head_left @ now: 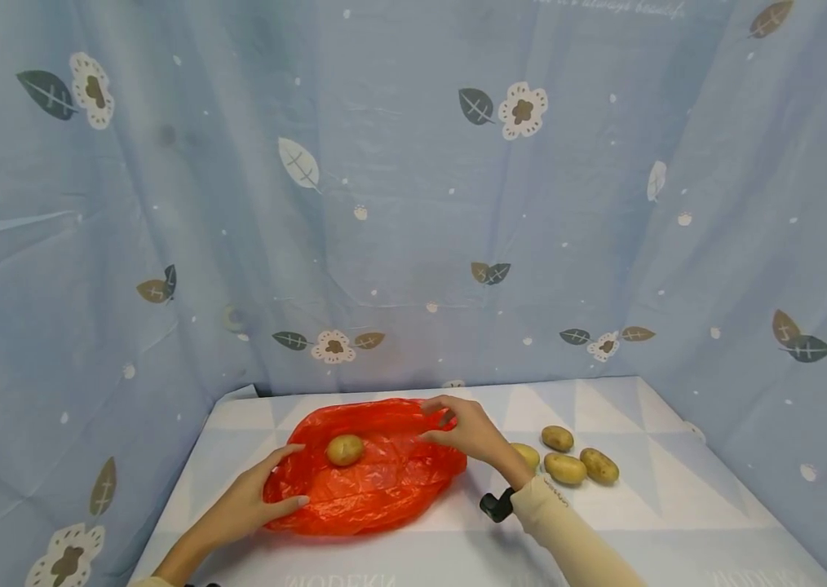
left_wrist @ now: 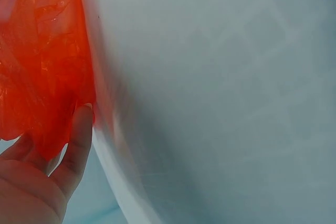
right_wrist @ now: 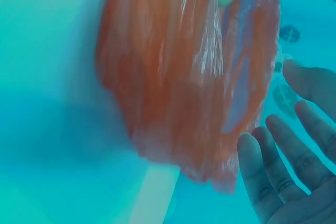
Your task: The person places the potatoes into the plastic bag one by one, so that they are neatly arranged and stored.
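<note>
A red plastic bag [head_left: 377, 505] lies spread on the table, with one potato [head_left: 345, 450] resting in its hollow. At the bag's left edge is my left hand [head_left: 248, 499], thumb and fingers well apart and touching the plastic. The left wrist view shows the left hand [left_wrist: 47, 182] with extended fingers against the bag [left_wrist: 42, 66]. Over the bag's right end hovers my right hand [head_left: 461, 428], its fingers spread and slightly bent. In the right wrist view, the right hand [right_wrist: 294, 166] is beside the bag [right_wrist: 168, 77] with nothing held between thumb and fingers.
To the right of the right forearm, several potatoes [head_left: 565, 469] lie loose on the white and grey patterned table cover [head_left: 663, 497]. One is partly hidden by the wrist. A blue curtain [head_left: 413, 204] with leaves and flowers encloses the back and sides.
</note>
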Demonstrator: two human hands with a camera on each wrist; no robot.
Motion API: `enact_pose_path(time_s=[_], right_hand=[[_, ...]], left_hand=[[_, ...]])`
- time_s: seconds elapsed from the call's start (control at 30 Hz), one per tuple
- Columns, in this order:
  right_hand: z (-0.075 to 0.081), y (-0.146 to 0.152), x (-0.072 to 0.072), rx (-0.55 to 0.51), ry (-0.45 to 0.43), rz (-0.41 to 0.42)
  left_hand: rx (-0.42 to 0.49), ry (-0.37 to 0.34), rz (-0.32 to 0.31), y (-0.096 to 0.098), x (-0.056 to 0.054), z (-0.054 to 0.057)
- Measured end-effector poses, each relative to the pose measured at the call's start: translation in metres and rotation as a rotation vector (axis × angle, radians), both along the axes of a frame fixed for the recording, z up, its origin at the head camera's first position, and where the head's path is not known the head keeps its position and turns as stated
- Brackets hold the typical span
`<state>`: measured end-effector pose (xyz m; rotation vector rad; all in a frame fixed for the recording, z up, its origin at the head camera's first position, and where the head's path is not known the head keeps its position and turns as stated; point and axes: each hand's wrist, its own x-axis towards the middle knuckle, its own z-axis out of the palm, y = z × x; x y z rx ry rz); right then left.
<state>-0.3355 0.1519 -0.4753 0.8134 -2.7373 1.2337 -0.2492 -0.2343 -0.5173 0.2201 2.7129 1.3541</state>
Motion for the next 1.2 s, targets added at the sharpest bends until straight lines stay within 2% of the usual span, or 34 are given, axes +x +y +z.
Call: enact_pose_path(time_s=[0.23,0.43,0.53,0.67,0.93,1.07,1.2], right_hand=[[0.007,0.03,0.009,-0.021,-0.019,-0.05],[0.0,0.054,0.017,0.02,0.096,-0.086],[-0.005,0.067,0.02,0.041,0.121,-0.112],[-0.008,0.085,0.026,0.03,0.112,-0.146],[-0.005,0.122,0.041,0.05,0.103,-0.3],[-0.005,0.14,0.046,0.051,0.122,-0.332],[-0.009,0.158,0.054,0.05,0.102,-0.365]], left_hand=[[0.002,-0.004,-0.002,-0.001,0.001,0.0],[-0.003,-0.01,0.002,-0.003,0.001,0.0],[0.001,-0.011,-0.004,-0.003,0.002,0.001],[-0.005,-0.008,-0.011,-0.004,0.003,0.001],[-0.002,-0.011,-0.015,-0.004,0.003,0.001],[-0.007,-0.008,-0.014,-0.005,0.003,0.0],[-0.013,-0.007,-0.016,-0.005,0.004,-0.001]])
